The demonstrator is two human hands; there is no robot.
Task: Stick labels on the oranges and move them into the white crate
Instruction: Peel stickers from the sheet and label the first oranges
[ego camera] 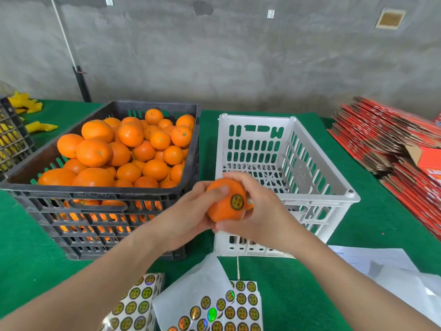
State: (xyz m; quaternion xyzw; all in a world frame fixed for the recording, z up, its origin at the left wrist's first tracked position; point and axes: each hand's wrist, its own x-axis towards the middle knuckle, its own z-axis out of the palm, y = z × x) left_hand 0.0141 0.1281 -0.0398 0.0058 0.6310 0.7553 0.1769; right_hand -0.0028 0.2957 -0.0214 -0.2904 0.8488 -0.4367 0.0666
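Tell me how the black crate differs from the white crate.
The black crate is heaped with oranges; the white crate holds none that show. The black crate sits left, the white crate right. Both are slotted plastic crates on the green cover.

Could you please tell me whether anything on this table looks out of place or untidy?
Nothing looks damaged or spilled. The pile of flattened red cartons on the right lies fanned out unevenly, yellow scraps lie loose at the far left, and one sticker sheet curls up in front.

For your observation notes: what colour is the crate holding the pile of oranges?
The crate is black, seen best in the head view.
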